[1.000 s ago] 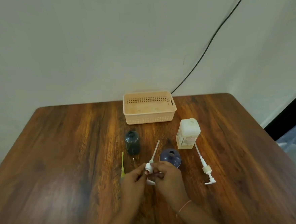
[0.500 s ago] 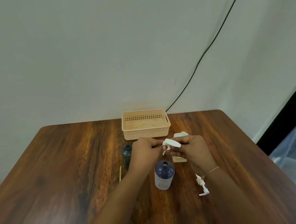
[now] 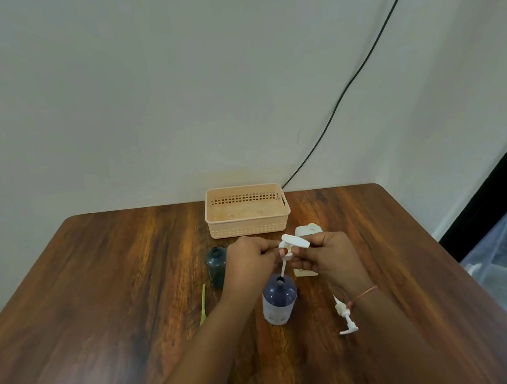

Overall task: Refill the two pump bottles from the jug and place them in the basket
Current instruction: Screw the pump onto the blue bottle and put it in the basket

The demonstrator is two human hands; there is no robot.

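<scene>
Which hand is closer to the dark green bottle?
Left. The left hand is just beside the dark green bottle. The right hand is farther off, across the white pump that both hands hold.

The desk (image 3: 118, 291) bears the basket (image 3: 249, 230) at the back, jug (image 3: 306, 230) before its right end, left bottle (image 3: 217, 266) before its left, front bottle (image 3: 279, 302) nearer, under the held pump (image 3: 295, 243), loose pump (image 3: 346, 318) to its right.
</scene>
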